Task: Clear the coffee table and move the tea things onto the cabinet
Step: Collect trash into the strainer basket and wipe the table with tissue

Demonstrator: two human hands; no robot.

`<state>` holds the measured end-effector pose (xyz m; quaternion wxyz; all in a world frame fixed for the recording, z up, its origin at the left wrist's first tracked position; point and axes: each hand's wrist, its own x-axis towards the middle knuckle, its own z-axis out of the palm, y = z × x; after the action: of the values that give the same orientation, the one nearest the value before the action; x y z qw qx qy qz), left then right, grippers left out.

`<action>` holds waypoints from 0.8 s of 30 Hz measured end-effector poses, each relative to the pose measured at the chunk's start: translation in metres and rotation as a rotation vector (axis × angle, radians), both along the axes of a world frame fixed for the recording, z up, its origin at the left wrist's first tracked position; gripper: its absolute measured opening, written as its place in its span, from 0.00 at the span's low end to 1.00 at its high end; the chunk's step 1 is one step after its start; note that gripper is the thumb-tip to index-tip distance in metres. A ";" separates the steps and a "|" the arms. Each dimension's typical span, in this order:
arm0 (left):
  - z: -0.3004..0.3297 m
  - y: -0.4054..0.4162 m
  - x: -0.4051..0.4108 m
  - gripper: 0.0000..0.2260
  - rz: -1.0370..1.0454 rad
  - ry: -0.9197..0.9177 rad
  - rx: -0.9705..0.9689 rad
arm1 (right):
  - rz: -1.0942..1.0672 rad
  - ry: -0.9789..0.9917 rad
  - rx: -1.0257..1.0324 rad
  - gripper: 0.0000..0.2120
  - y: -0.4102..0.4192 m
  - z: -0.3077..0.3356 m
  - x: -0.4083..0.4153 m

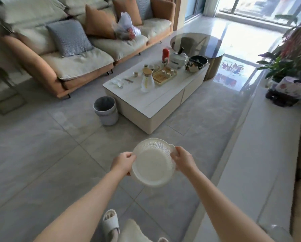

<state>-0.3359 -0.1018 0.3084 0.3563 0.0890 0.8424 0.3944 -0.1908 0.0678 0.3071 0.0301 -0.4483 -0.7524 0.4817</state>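
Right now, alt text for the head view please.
Both hands, left and right, hold an empty white colander by its rim above a grey tiled floor. Ahead, a white coffee table carries a glass carafe, a tray of cups and a kettle, with a bin beside it and a sofa behind.

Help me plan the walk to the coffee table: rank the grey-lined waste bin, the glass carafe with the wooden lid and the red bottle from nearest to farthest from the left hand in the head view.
1. Waste bin, on the floor at the table's near left corner, nearest the left hand.
2. Glass carafe, mid-table.
3. Red bottle, toward the table's far end.
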 end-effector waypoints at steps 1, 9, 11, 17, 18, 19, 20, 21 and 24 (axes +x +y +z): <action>0.002 -0.009 -0.012 0.07 0.026 0.007 0.014 | 0.007 0.012 -0.006 0.08 -0.006 0.003 -0.014; 0.010 -0.083 -0.119 0.11 0.215 -0.096 0.170 | -0.018 0.056 -0.087 0.07 -0.066 0.017 -0.140; 0.015 -0.102 -0.149 0.10 0.228 -0.123 0.218 | -0.031 0.083 -0.127 0.07 -0.081 0.020 -0.171; 0.020 -0.155 -0.234 0.10 0.214 -0.181 0.303 | -0.089 0.177 -0.242 0.07 -0.121 0.027 -0.257; 0.019 -0.162 -0.245 0.10 0.238 -0.182 0.306 | -0.095 0.195 -0.269 0.07 -0.127 0.028 -0.270; 0.018 -0.168 -0.257 0.09 0.271 -0.184 0.309 | -0.104 0.214 -0.301 0.08 -0.133 0.028 -0.282; 0.017 -0.173 -0.268 0.08 0.307 -0.188 0.316 | -0.113 0.229 -0.331 0.08 -0.139 0.028 -0.294; 0.016 -0.176 -0.278 0.07 0.340 -0.193 0.329 | -0.122 0.239 -0.352 0.08 -0.143 0.029 -0.306; 0.014 -0.177 -0.307 0.07 0.387 -0.201 0.376 | -0.131 0.257 -0.392 0.08 -0.150 0.029 -0.343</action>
<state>-0.6433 -0.2789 0.3224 0.3334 -0.0483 0.7163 0.6110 -0.5334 -0.0821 0.3362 0.0692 -0.4286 -0.6038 0.6685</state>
